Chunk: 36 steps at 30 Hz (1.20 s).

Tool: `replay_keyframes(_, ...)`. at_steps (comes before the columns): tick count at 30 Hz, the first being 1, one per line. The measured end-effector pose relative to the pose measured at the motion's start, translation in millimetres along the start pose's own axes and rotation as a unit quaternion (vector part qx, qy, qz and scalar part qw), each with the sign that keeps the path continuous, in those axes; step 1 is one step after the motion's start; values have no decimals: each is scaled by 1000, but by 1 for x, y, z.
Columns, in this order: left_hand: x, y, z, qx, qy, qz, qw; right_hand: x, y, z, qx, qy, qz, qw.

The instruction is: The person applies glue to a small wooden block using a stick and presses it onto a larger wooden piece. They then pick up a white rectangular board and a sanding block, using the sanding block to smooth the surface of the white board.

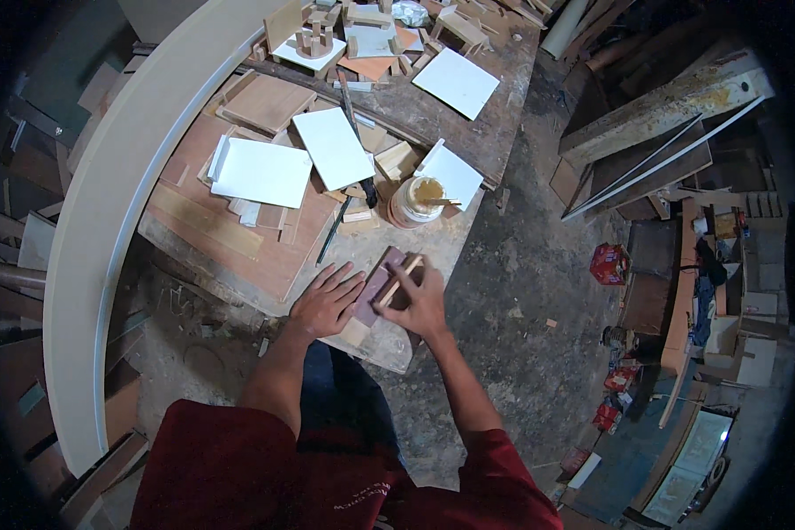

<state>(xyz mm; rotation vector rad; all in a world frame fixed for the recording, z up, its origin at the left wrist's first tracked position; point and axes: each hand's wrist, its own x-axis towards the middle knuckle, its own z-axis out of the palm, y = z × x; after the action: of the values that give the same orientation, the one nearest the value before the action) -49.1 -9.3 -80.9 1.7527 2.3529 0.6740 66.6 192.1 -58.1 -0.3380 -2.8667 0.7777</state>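
At the near corner of the workbench, a flat purplish-brown strip (368, 305) that looks like sandpaper lies at a slant. My left hand (329, 301) rests flat beside it with fingers spread, the fingertips at its left edge. Between the thumb and fingers of my right hand (422, 299) is a small light wooden stick (398, 282), pinched over the strip's right side. Whether the stick touches the strip I cannot tell. Pale wood (354, 333) shows under the strip's near end.
Past my hands stands an open jar (406, 210) of yellowish paste with a stick across it. White panels (262, 172), a hammer (367, 187) and wood scraps cover the workbench (450, 250). A long curved panel (84, 221) arches along the left. Red boxes (609, 264) sit on the floor at right.
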Motion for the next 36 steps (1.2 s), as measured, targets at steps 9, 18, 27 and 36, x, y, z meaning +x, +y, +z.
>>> replay_keyframes(9,-1,-2,7,0,2,12,1000,9,0,-6,-6,19,21,1000)
replay_keyframes(18,0,-4,5,-24,27,15,999,20,-5,3,57,-38,-11,998)
replay_keyframes(27,1,-4,-13,-16,-119,57,991,19,-15,16,33,-37,-74,996)
replay_keyframes(36,-1,-5,-5,-4,-99,57,993,25,-22,-3,41,-24,-112,993)
